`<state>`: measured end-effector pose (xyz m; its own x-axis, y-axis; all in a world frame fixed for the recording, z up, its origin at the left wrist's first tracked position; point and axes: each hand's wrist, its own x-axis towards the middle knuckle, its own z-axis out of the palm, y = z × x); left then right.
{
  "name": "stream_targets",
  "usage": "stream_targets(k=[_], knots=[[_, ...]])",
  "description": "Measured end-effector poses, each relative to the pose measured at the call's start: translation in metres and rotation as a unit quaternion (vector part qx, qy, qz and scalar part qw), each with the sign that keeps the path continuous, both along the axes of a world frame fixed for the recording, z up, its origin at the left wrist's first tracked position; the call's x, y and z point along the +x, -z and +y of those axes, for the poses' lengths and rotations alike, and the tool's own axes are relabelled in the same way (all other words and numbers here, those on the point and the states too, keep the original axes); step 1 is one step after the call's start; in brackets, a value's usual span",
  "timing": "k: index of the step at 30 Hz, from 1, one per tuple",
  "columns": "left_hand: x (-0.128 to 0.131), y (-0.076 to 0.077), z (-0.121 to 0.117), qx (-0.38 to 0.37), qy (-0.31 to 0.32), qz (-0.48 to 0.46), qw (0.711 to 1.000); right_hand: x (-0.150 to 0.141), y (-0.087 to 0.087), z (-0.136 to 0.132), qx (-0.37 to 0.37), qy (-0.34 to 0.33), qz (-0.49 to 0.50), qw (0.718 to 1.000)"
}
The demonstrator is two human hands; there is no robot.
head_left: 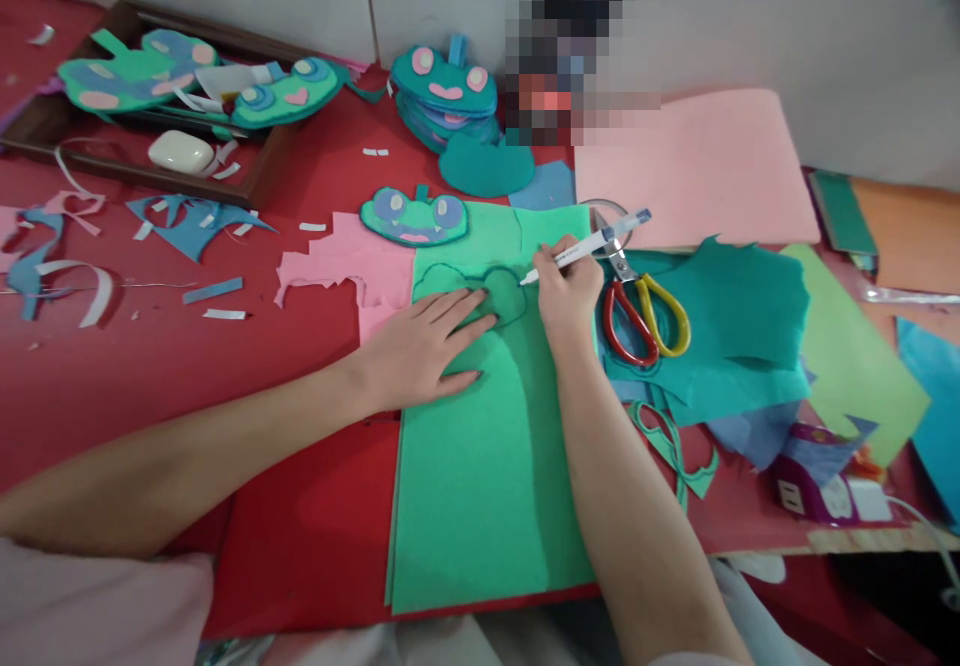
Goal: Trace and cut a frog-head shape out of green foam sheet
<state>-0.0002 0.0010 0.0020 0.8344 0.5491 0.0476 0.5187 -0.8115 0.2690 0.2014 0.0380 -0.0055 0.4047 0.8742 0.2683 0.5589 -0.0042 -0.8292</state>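
My right hand grips a white marker pen, its tip down at a dark outline drawn on a bright green felt sheet. The rounded, two-lobed outline lies near the sheet's upper part. My left hand rests flat on the felt, fingers spread, fingertips over the outline and partly hiding it. Just beyond the outline is a finished-looking green felt frog face with blue eyes and a pink mouth. Red-and-yellow-handled scissors lie to the right of my right hand.
A brown wooden tray at the back left holds felt pieces and a white oval case. Stacked felt faces stand near the wall. Pink felt, teal felt and a purple power socket block lie on the right.
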Motion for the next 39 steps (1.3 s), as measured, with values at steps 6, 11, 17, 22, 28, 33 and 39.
stream_targets(k=[6, 11, 17, 22, 28, 33, 39], knots=[[0.000, 0.000, 0.000, -0.001, 0.000, 0.001, 1.000, 0.002, 0.003, 0.000, 0.047, 0.032, 0.024, 0.998], [0.000, 0.000, 0.000, -0.004, 0.001, 0.002, 1.000, 0.001, 0.009, -0.003, 0.067, 0.075, 0.050, 0.994], [0.000, 0.000, 0.000, 0.001, 0.001, 0.005, 1.000, 0.010, 0.018, -0.005, 0.007, 0.021, 0.162, 0.987], [0.000, 0.000, 0.000, 0.002, -0.001, 0.009, 1.000, 0.019, 0.013, -0.013, 0.025, -0.086, 0.184, 0.979], [0.000, 0.001, 0.000, -0.001, -0.001, -0.002, 1.000, 0.011, 0.003, -0.019, 0.023, -0.118, 0.125, 0.985], [-0.001, 0.000, 0.000, -0.005, -0.004, -0.008, 1.000, 0.012, -0.004, -0.020, 0.008, -0.096, 0.055, 0.994], [-0.001, -0.001, 0.000, -0.008, -0.003, 0.000, 1.000, 0.010, -0.007, -0.018, 0.008, -0.095, 0.039, 0.995]])
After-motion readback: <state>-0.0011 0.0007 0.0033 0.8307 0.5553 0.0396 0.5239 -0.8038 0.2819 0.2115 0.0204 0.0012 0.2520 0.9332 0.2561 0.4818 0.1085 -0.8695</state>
